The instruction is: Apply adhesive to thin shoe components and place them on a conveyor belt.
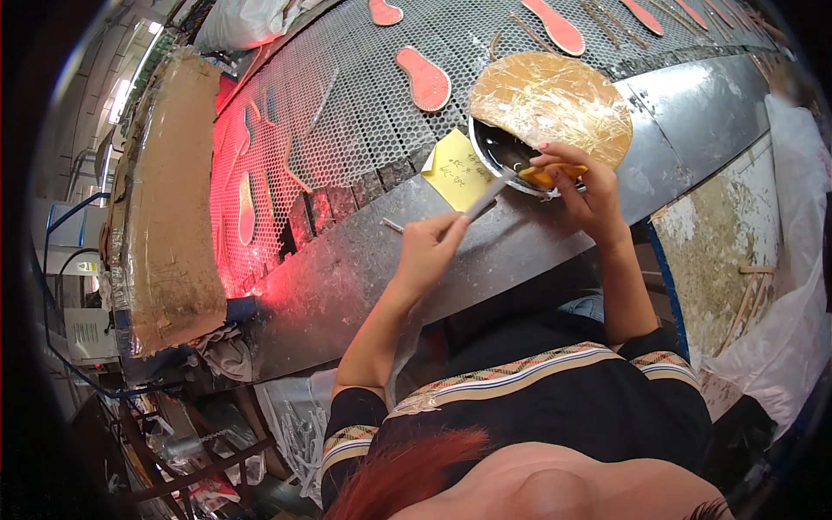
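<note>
At the bowl (477,152) | left grip (433,247) pinching pale strip (489,194), jutting forward | right grip (589,195) clamped on orange-yellow piece (544,178)

From my station I see the bowl (477,147) at the near ledge (520,238), its far side beneath the lid (555,100). Just left lies the note (457,173); beyond, insoles (424,80) on the mesh (347,95); cardboard (169,208) left, plastic sheeting (771,368) right.

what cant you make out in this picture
All in the head view:
- bowl's far interior: hidden by the round brown cover
- yellow piece's full shape: hidden by the right hand
- pale strip's lower end: hidden by the left hand
- white bag: cut off by the upper edge
</note>
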Tool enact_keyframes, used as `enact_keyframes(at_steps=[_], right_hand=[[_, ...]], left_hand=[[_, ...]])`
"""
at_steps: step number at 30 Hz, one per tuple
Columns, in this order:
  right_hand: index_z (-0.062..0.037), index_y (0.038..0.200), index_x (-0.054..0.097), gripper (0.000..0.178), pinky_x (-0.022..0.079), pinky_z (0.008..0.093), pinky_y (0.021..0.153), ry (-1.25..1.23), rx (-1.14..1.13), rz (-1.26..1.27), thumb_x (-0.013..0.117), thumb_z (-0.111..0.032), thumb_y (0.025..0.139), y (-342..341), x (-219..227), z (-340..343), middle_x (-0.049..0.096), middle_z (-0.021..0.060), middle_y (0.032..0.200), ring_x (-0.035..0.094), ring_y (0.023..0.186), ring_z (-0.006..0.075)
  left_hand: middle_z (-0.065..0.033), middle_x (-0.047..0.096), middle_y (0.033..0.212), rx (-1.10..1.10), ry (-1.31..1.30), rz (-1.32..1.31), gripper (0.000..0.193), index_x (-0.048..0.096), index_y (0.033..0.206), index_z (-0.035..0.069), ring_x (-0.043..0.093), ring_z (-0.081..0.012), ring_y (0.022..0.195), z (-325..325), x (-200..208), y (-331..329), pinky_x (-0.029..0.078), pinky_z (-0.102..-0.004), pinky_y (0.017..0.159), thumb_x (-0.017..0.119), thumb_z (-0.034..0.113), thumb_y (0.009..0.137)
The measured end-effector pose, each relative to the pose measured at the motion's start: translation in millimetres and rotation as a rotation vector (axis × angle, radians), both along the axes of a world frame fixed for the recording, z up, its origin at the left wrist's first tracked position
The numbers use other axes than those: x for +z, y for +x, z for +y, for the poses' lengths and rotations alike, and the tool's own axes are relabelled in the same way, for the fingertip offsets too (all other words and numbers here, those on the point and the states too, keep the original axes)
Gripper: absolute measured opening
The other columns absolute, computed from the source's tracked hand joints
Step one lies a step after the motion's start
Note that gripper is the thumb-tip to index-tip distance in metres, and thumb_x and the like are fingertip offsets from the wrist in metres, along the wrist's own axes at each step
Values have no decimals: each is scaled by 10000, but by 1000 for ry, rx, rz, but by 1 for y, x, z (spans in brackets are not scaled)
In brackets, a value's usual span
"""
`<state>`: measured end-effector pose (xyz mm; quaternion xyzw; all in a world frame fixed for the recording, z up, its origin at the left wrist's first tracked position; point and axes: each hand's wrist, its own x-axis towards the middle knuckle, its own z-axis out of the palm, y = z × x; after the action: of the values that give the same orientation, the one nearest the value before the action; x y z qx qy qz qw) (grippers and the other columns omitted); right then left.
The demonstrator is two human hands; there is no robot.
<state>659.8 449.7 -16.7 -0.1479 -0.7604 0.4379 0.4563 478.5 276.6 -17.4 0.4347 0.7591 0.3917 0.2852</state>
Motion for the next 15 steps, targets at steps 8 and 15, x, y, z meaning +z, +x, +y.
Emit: enact_keyframes(at_steps=[8, 15], right_hand=[[-20, 1013, 614, 195, 516, 324, 725, 114, -95, 142, 619, 15, 821, -11, 10, -12, 682, 128, 919, 675, 822, 249], [-3, 949, 618, 121, 516, 302, 626, 282, -179, -88, 626, -11, 828, -10, -1, 6, 668, 132, 852, 670, 733, 242]], left_hand=[[64, 469, 546, -33, -146, -271, 251, 689, 906, -18, 387, -10, 517, 9, 6, 6, 302, -222, 455, 598, 216, 894], [65, 454, 525, -27, -125, -299, 267, 700, 884, 2, 387, -23, 479, 11, 4, 11, 287, -226, 437, 579, 239, 907]])
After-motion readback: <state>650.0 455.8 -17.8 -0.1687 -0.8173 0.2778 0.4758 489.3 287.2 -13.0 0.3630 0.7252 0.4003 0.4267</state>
